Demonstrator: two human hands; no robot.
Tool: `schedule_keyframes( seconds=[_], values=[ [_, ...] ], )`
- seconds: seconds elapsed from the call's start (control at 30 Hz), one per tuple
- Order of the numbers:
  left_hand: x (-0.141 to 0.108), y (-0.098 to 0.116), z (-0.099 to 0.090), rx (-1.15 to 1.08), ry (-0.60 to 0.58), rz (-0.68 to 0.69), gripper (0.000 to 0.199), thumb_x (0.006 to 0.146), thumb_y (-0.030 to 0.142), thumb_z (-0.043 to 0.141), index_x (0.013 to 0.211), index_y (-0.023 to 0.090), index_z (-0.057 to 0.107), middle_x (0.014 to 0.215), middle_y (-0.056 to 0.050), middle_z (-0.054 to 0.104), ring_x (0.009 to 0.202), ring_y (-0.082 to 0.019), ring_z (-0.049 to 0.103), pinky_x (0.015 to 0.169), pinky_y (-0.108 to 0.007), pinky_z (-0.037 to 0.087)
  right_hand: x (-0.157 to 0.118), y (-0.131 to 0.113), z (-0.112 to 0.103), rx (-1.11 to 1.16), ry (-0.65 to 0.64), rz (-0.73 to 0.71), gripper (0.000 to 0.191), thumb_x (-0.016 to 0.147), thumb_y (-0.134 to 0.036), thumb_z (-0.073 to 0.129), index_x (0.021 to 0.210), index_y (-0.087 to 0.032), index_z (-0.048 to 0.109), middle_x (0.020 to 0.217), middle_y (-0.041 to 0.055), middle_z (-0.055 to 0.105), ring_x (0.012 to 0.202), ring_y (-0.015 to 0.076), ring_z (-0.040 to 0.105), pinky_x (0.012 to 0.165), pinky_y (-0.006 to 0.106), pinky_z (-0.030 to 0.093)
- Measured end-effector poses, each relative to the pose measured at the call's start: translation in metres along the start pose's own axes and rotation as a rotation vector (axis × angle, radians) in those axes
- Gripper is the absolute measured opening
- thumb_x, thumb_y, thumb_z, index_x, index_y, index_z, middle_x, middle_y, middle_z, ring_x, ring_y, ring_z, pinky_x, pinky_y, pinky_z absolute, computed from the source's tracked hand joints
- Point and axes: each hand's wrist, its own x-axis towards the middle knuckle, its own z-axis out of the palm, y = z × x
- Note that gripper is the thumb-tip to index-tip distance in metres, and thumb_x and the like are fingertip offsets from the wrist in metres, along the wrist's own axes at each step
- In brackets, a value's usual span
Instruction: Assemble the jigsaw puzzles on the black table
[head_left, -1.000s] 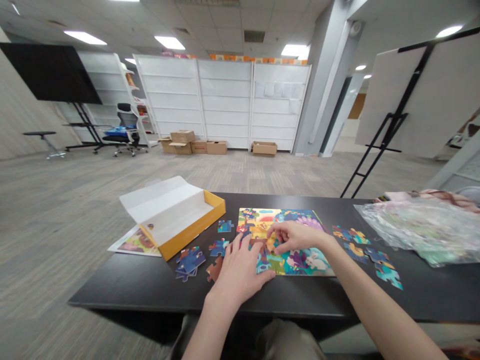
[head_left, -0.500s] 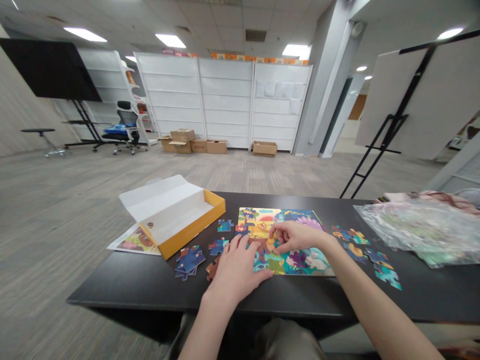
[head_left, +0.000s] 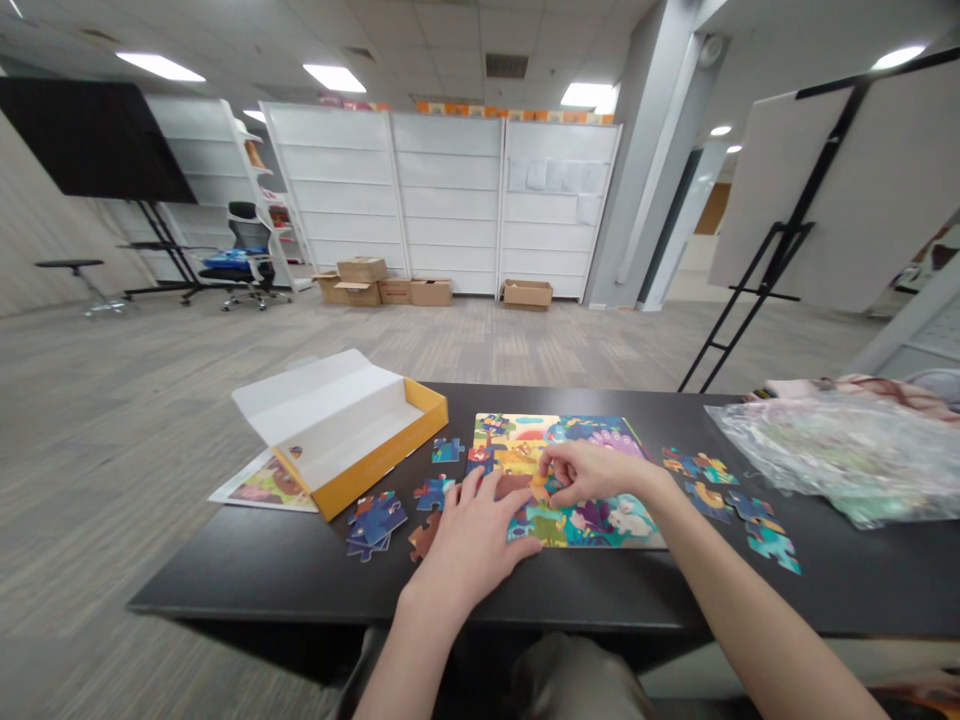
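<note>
A colourful animal jigsaw puzzle (head_left: 630,520) lies flat on the black table, with a white rabbit at its near right. My left hand (head_left: 480,520) rests over the puzzle's near left corner, palm down, fingers apart and holding nothing. Over the middle, my right hand (head_left: 592,475) is bent down with thumb and fingers drawn together on an orange puzzle piece (head_left: 539,489). The fingertips partly hide that piece. Close to my left hand lie a brown puzzle piece (head_left: 424,537) and a blue one (head_left: 433,491).
An open yellow box (head_left: 382,465) stands on the table (head_left: 300,590) at the left, beside a stack of blue pieces (head_left: 376,522). Loose pieces (head_left: 772,546) are scattered right of the puzzle. Farther right lies a clear plastic bag (head_left: 840,460).
The whole view has shifted slightly. Both hands keep nearly the same place on the puzzle, and a little more of the orange piece shows by my right fingertips.
</note>
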Motion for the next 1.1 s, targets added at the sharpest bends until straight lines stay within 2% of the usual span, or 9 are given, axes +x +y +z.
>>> schedule_keyframes(
  seconds=[0.17,0.43,0.57,0.73,0.9,1.0,1.1],
  values=[
    [0.0,0.002,-0.001,0.023,-0.016,0.01,0.047,0.088,0.049,0.065,0.134,0.04,0.059,0.145,-0.009,0.052,0.14,-0.038,0.038,0.111,-0.06,0.033,0.0,0.007,-0.003,0.082,-0.041,-0.017,0.038,0.071,-0.038,0.077,0.101,-0.017,0.065,0.071,-0.0031,0.06,0.061,0.0119,0.054,0.055,0.023,0.039],
    [-0.001,0.01,0.003,0.084,-0.012,-0.034,0.044,0.091,0.046,0.062,0.134,0.038,0.059,0.148,-0.011,0.05,0.138,-0.039,0.04,0.107,-0.063,0.036,0.002,0.011,-0.004,0.06,-0.029,-0.005,0.037,0.073,-0.041,0.076,0.099,-0.016,0.067,0.07,-0.0011,0.062,0.061,0.013,0.056,0.054,0.023,0.039],
    [-0.001,0.014,0.005,0.111,0.004,-0.041,0.043,0.092,0.045,0.061,0.134,0.037,0.058,0.149,-0.012,0.049,0.136,-0.039,0.043,0.106,-0.063,0.036,0.002,0.01,-0.004,0.037,0.009,-0.017,0.032,0.074,-0.039,0.074,0.097,-0.017,0.07,0.07,0.0003,0.065,0.061,0.0137,0.058,0.054,0.022,0.04],
    [-0.002,0.019,0.003,0.123,0.004,-0.052,0.041,0.092,0.044,0.062,0.131,0.033,0.059,0.144,-0.012,0.053,0.133,-0.038,0.046,0.104,-0.059,0.04,0.004,0.004,-0.001,-0.002,0.11,-0.131,0.025,0.083,-0.033,0.064,0.099,-0.017,0.075,0.071,0.0019,0.07,0.061,0.0138,0.059,0.057,0.023,0.041],
    [-0.002,0.022,0.0,0.154,0.002,-0.057,0.038,0.091,0.046,0.063,0.125,0.029,0.063,0.14,-0.013,0.056,0.13,-0.039,0.048,0.101,-0.059,0.042,0.007,-0.001,0.004,0.064,0.01,-0.174,0.026,0.084,-0.031,0.061,0.1,-0.018,0.078,0.077,0.0033,0.075,0.066,0.0153,0.065,0.062,0.023,0.047],
    [-0.002,0.02,0.0,0.147,0.008,-0.05,0.038,0.09,0.047,0.063,0.124,0.029,0.063,0.139,-0.012,0.056,0.129,-0.038,0.049,0.1,-0.057,0.044,0.004,-0.001,-0.001,0.031,0.08,-0.157,0.025,0.083,-0.031,0.061,0.098,-0.018,0.077,0.075,0.0029,0.074,0.064,0.015,0.063,0.061,0.023,0.045],
    [-0.002,0.018,0.002,0.133,0.027,-0.039,0.04,0.09,0.049,0.063,0.126,0.03,0.062,0.14,-0.012,0.056,0.129,-0.038,0.048,0.1,-0.057,0.044,-0.001,0.004,-0.01,0.062,0.145,-0.107,0.02,0.08,-0.032,0.065,0.088,-0.016,0.074,0.073,0.0034,0.071,0.064,0.0151,0.062,0.059,0.023,0.044]
  ],
)
